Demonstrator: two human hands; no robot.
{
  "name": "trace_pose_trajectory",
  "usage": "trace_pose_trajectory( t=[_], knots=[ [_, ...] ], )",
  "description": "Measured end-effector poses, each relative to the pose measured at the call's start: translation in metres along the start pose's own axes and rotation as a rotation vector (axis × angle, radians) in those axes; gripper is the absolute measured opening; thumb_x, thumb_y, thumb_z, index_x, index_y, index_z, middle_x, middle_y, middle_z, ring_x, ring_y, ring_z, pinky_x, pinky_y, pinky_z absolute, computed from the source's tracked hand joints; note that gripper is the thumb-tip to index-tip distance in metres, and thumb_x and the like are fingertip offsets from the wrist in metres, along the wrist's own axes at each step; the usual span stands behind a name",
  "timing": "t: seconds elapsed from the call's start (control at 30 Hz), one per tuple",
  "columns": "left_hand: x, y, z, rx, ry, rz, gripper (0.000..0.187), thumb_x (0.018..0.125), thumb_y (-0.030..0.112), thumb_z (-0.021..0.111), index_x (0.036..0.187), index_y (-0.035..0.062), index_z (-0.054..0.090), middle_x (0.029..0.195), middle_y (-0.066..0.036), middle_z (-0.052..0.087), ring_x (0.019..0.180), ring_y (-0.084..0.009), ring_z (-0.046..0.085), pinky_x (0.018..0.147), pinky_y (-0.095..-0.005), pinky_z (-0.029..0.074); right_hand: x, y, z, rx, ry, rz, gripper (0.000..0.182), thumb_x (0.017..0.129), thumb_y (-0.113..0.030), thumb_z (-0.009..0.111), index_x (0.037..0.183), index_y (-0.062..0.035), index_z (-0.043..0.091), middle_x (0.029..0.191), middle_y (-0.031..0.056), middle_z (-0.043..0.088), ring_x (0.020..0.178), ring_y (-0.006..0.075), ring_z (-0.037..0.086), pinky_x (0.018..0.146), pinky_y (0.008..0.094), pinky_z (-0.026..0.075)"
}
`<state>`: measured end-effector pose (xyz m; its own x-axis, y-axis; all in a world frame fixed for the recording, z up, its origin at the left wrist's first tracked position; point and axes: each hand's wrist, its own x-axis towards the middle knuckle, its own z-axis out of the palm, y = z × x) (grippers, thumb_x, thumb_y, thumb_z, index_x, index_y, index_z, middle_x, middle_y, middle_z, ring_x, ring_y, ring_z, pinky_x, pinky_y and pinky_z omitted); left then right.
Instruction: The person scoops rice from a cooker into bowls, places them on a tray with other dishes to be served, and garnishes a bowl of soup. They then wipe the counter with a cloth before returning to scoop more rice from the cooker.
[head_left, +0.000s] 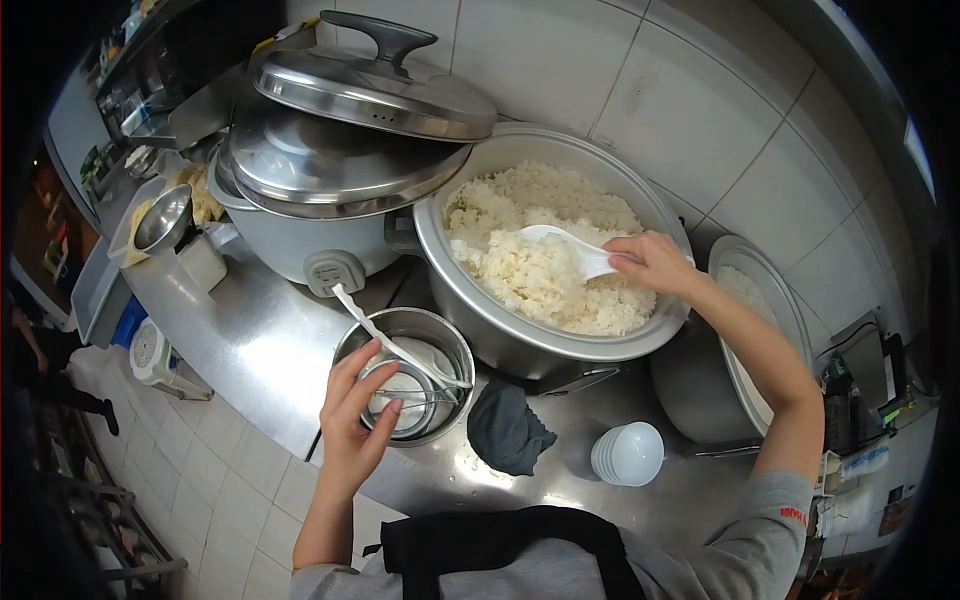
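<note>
Right hand [655, 265] grasps the scoop [590, 262] by its handle, freeing the blade for rice [530, 278]; 8 o'clock of that, left hand [352, 420] meets the pot [458, 350], grip unclear.

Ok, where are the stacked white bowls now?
In the head view, the white bowls are on the steel counter, right of the dark cloth, in front of the rice-filled pot.
</note>
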<state>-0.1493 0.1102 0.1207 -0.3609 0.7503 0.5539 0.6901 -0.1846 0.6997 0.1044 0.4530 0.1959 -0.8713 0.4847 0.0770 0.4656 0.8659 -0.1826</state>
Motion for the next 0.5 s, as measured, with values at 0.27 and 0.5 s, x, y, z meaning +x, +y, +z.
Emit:
trace_pose_trajectory(
  t=[0.27, 0.5],
  knots=[
    [0.013, 0.005, 0.009, -0.005, -0.027, 0.053, 0.035, 0.071, -0.001, 0.062, 0.106, 0.0009, 0.062, 0.119, -0.016, 0.055, 0.109, -0.0280, 0.052, 0.092, -0.0361, 0.042, -0.002, -0.006, 0.011, 0.233, -0.123, 0.077, 0.023, 0.085, -0.020, 0.056, 0.100, -0.0040, 0.064, 0.073, 0.0081, 0.064, 0.065, 0.0173, 0.058, 0.063, 0.0320, 0.045],
    [0.056, 0.021, 0.026, -0.007, -0.041, 0.178, 0.037, 0.071, 0.001, 0.065, 0.107, 0.0015, 0.061, 0.118, -0.014, 0.055, 0.105, -0.0285, 0.052, 0.090, -0.0357, 0.041, 0.001, -0.013, 0.022, 0.673, -0.299, 0.272, 0.027, 0.087, -0.022, 0.057, 0.102, -0.0012, 0.064, 0.064, 0.0018, 0.058, 0.050, 0.0103, 0.050, 0.048, 0.0253, 0.040]
  ],
)
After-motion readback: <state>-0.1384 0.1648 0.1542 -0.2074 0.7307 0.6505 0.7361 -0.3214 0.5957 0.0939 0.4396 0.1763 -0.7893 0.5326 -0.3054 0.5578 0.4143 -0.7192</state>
